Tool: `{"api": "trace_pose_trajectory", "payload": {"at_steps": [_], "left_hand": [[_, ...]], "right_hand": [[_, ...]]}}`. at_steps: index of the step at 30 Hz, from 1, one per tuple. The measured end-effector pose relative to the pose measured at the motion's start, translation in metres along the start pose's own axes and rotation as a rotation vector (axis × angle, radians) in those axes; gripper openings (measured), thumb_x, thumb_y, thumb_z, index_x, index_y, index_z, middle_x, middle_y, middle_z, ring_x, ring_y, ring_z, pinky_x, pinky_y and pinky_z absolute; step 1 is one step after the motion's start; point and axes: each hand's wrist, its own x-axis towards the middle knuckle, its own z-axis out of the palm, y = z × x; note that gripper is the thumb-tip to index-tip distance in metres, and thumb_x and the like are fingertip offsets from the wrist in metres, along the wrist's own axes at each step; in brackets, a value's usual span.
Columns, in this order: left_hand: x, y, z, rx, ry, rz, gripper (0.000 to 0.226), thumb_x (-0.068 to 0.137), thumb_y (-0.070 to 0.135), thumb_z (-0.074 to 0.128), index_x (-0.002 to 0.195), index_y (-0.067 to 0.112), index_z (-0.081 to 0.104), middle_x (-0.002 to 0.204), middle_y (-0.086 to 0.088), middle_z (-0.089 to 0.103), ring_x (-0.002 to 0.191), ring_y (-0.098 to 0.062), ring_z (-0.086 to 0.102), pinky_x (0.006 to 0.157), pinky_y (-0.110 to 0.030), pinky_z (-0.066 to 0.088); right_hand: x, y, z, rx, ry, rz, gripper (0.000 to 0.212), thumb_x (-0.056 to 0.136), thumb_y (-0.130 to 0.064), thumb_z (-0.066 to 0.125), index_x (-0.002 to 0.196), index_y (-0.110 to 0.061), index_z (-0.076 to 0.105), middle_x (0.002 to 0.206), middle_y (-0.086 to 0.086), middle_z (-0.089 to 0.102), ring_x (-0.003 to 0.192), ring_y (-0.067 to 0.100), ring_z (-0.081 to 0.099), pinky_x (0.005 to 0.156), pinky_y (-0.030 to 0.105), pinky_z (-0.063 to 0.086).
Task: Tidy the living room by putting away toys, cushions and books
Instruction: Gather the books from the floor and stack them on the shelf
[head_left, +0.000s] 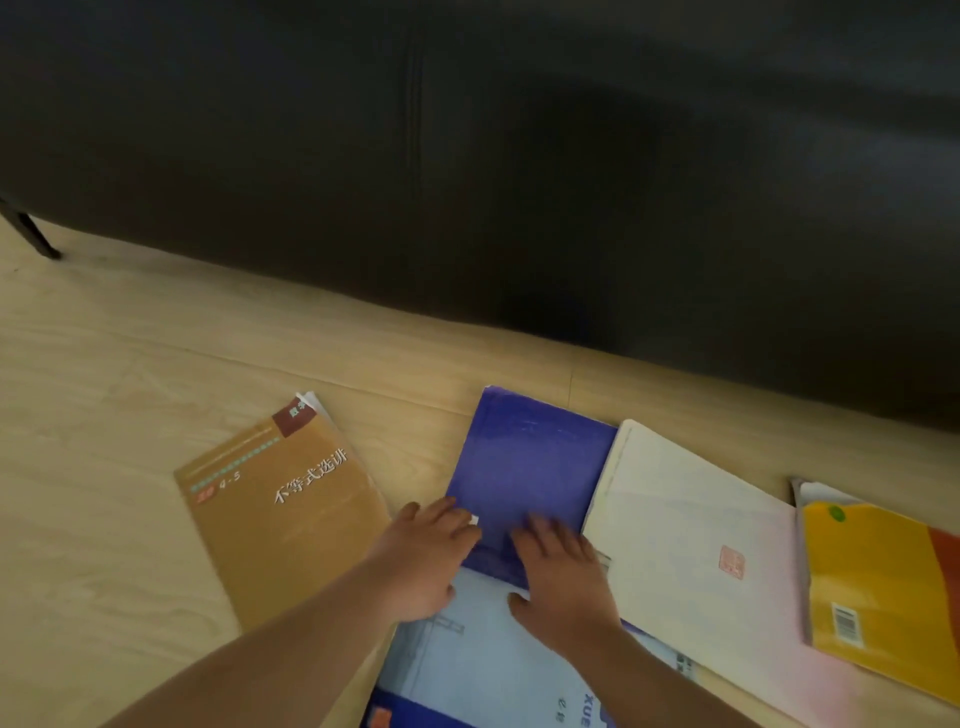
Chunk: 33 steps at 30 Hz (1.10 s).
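Left hand (422, 564) and right hand (565, 584) rest on the blue book (530, 462).

On the brown book (280, 519) I read 不等式选讲 in white, with "4-5" towards its left edge. Its dark red corner tab (295, 418) carries characters too blurred for me. The blue book (493, 670) shows "XUE", upside down to me, near the bottom edge. The yellow book (872, 582) bears a barcode (847, 623), its digits illegible. The white book (691, 545) has a red seal stamp (731, 564) I cannot read.
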Motion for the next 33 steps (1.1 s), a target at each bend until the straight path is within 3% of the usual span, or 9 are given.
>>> {"api": "trace_pose_trajectory", "payload": {"at_steps": [2,5,9,12,14,17,26,30,33], "left_hand": [[0.008,0.01,0.009,0.109,-0.034,-0.019,0.063,0.092,0.032,0.05,0.145,0.013,0.022,0.152,-0.008,0.018,0.14,-0.028,0.018,0.112,-0.041,0.017],[0.015,0.022,0.015,0.199,-0.004,-0.054,0.059,0.094,0.032,0.048,0.141,0.005,0.027,0.144,-0.017,0.03,0.129,-0.034,0.035,0.106,-0.042,0.026],[0.015,0.022,0.018,0.159,0.03,-0.099,0.05,0.091,0.018,0.052,0.136,0.005,0.033,0.14,-0.016,0.035,0.124,-0.032,0.041,0.1,-0.04,0.035],[0.019,0.023,0.011,0.177,0.12,-0.109,0.045,0.089,0.016,0.056,0.13,0.008,0.039,0.132,-0.012,0.046,0.12,-0.028,0.047,0.101,-0.038,0.035],[0.022,0.021,-0.002,0.201,0.177,-0.057,0.033,0.093,0.014,0.047,0.125,0.009,0.043,0.126,-0.012,0.052,0.113,-0.03,0.052,0.096,-0.037,0.037],[0.015,0.006,-0.039,0.25,0.226,0.031,0.029,0.098,0.026,0.039,0.123,0.016,0.049,0.117,-0.009,0.054,0.105,-0.03,0.055,0.082,-0.035,0.038],[-0.056,-0.042,-0.142,0.29,0.501,-0.079,0.034,0.099,0.043,0.028,0.125,0.03,0.048,0.11,0.006,0.052,0.093,-0.014,0.055,0.073,-0.026,0.045],[-0.086,-0.063,-0.144,0.048,0.641,-0.397,0.034,0.097,0.048,0.028,0.123,0.036,0.047,0.112,0.009,0.052,0.094,-0.013,0.059,0.069,-0.025,0.046],[-0.095,-0.077,-0.123,-0.335,0.741,-0.565,0.028,0.095,0.048,0.038,0.115,0.036,0.054,0.109,0.006,0.059,0.095,-0.018,0.059,0.077,-0.031,0.047]], "right_hand": [[-0.004,0.008,0.001,-0.12,-0.038,0.075,0.076,0.078,-0.041,0.064,0.141,-0.01,0.036,0.149,0.024,0.026,0.139,0.035,0.028,0.113,0.04,0.024],[-0.005,0.017,0.006,-0.21,-0.01,0.0,0.074,0.028,-0.042,0.09,0.091,-0.006,0.074,0.086,0.02,0.07,0.077,0.03,0.07,0.074,0.033,0.057],[-0.003,0.014,0.017,-0.372,0.115,-0.078,0.025,0.048,-0.016,0.077,0.07,-0.005,0.074,0.053,0.012,0.063,0.047,0.025,0.061,0.06,0.029,0.055],[-0.002,0.008,0.01,-0.319,0.21,-0.142,0.031,0.029,-0.011,0.084,0.055,-0.006,0.067,0.038,0.006,0.054,0.031,0.02,0.05,0.048,0.021,0.049],[0.001,0.002,-0.008,-0.284,0.321,-0.164,0.011,0.044,-0.014,0.07,0.044,-0.013,0.059,0.03,0.001,0.046,0.024,0.015,0.041,0.045,0.013,0.04],[0.006,-0.005,-0.032,-0.196,0.529,-0.158,0.027,0.058,-0.015,0.035,0.043,-0.017,0.056,0.029,-0.001,0.043,0.024,0.015,0.037,0.042,0.013,0.033],[0.034,-0.025,-0.113,-0.051,0.935,-0.028,0.036,0.081,-0.043,0.048,0.09,-0.016,0.071,0.093,0.002,0.071,0.092,0.027,0.065,0.095,0.042,0.032],[0.038,-0.027,-0.145,0.086,0.899,0.143,0.06,0.085,-0.042,0.061,0.137,-0.016,0.046,0.147,0.006,0.04,0.138,0.027,0.033,0.114,0.04,0.007],[0.043,-0.03,-0.164,0.456,0.843,0.284,0.083,0.084,-0.043,0.063,0.149,-0.02,0.018,0.158,0.001,0.011,0.145,0.021,0.01,0.116,0.04,0.004]]}}
